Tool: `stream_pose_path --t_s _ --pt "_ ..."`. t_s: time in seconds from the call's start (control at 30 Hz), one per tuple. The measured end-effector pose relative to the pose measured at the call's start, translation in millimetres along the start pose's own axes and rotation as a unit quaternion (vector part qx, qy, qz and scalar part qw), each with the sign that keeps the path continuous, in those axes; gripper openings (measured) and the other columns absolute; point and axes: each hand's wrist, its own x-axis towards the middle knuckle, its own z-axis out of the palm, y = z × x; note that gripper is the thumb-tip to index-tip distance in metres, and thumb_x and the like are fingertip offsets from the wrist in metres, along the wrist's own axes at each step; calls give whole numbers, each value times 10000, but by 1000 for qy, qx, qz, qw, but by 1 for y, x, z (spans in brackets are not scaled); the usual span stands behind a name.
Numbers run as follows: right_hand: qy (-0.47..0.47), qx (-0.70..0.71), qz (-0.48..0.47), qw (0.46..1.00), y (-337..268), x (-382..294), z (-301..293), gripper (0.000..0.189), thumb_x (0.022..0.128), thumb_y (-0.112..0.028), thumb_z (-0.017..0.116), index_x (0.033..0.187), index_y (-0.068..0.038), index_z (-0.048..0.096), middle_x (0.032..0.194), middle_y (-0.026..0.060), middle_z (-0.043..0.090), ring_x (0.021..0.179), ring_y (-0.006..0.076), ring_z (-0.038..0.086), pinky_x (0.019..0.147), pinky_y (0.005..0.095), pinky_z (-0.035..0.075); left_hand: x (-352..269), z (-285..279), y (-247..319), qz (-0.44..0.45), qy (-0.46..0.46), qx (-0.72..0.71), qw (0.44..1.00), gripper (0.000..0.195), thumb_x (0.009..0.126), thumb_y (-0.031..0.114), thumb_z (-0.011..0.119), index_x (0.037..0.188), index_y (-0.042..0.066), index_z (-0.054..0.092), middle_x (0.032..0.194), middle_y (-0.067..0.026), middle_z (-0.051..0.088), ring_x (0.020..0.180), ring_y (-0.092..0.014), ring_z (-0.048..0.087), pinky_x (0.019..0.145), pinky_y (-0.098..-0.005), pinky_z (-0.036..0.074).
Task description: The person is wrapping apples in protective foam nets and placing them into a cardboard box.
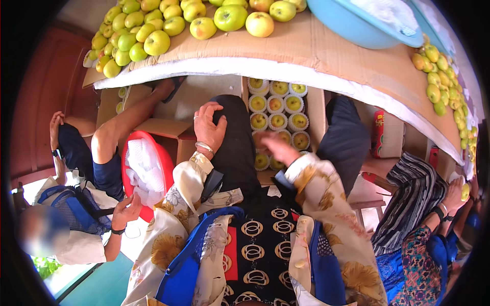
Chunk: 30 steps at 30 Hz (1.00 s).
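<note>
My left hand (209,126) rests on my dark-trousered left knee (233,114). It holds nothing, and its fingers are slightly apart. Between my legs stands a cardboard box (317,114) packed with rows of yellow-green apples (275,104), each in a white foam net sleeve. Over the lower rows of this box is my right hand (279,147), blurred by motion. Its fingertips are at or just above an apple on the left side; I cannot tell whether they grip it. The hand and wrist hide part of those rows.
A cardboard-covered table (306,46) bears loose apples (157,42) and a light-blue basin (356,26). A red basin (167,168) of white foam nets stands at my left, beside a seated person (76,214). Another person's hand (453,195), at right, holds an apple.
</note>
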Motion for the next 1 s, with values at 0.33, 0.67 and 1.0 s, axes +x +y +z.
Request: stream_pose_path --t_s 0.33,0.67,1.0 --pt "-72 -163 -41 983 16 -28 27 292 822 -125 439 1037 54 523 982 184 564 893 295 557 765 362 438 -4 -1 24 -31 -132 228 964 610 725 353 632 1266 185 408 1355 -166 276 1221 -362 308 954 -475 324" --pt "154 -475 -263 826 -45 49 -15 496 827 -222 467 1258 6 379 1286 232 394 1186 374 373 986 399 315 3 -4 22 -9 -110 168 980 575 715 312 636 1233 167 433 1340 -178 296 1206 -372 320 957 -469 314" --pt "107 -662 -261 694 -94 151 -13 427 859 -282 384 1190 -12 373 1230 180 390 1142 300 375 923 384 321 10 -16 22 -27 -133 132 982 530 703 242 648 1194 125 486 1306 -201 351 1149 -384 386 956 -428 330"
